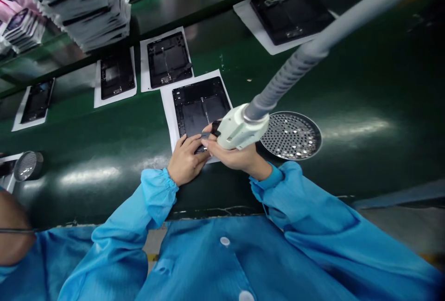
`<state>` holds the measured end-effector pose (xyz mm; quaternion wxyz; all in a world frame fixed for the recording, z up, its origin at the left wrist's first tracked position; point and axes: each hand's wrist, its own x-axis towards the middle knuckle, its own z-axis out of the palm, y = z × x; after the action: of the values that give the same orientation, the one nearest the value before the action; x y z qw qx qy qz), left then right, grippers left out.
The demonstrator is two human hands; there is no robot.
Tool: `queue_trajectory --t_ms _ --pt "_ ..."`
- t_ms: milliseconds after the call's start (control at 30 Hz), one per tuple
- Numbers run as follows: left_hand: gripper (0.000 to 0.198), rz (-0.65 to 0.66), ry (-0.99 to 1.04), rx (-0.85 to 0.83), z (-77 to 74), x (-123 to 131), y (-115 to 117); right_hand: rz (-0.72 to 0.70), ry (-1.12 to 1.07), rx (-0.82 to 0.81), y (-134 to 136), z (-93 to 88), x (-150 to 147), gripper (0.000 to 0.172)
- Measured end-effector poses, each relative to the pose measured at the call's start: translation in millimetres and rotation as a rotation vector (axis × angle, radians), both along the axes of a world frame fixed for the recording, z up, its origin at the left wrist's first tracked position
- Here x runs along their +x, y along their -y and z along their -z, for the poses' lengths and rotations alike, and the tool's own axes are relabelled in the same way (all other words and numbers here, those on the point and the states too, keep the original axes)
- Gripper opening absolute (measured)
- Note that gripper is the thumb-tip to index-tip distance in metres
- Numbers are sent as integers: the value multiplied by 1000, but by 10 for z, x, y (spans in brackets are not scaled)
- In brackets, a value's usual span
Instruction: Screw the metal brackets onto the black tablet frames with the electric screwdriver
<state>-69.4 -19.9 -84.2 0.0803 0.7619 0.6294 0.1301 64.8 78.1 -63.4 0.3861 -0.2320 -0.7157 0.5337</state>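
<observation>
Green conveyor belt runs across in front of me, with black tablet panels set out along it on white paper sheets. The nearest panel lies straight ahead on its sheet by the belt's near edge, its long axis running away from me. My left hand rests open on the panel's near corner, fingers spread. My right hand, nearer the round perforated tray, curls closed around a white tool on a grey hose, fingertips over the panel. No writing is legible.
</observation>
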Motion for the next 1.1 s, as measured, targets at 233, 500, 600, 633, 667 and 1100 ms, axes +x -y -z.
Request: queue_trajectory --t_ms 233,500,600,633,667,1100 --pt "32 -17 10 105 64 -33 24 30 -97 -149 -8 -112 45 25" --pt "31 -71 -31 123 82 31 -53 401 -255 -77 -586 -251 511 26" --pt "31 -73 -49 138 91 49 -55 430 -234 -49 -688 -175 559 25" --pt "31 -68 -55 142 91 48 -47 424 -226 -55 -695 -155 558 25" --pt "31 -62 -59 143 90 45 -35 416 -222 -62 -693 -140 553 24" --pt "31 -46 -77 169 82 19 -5 407 -166 -101 -687 -83 512 23"
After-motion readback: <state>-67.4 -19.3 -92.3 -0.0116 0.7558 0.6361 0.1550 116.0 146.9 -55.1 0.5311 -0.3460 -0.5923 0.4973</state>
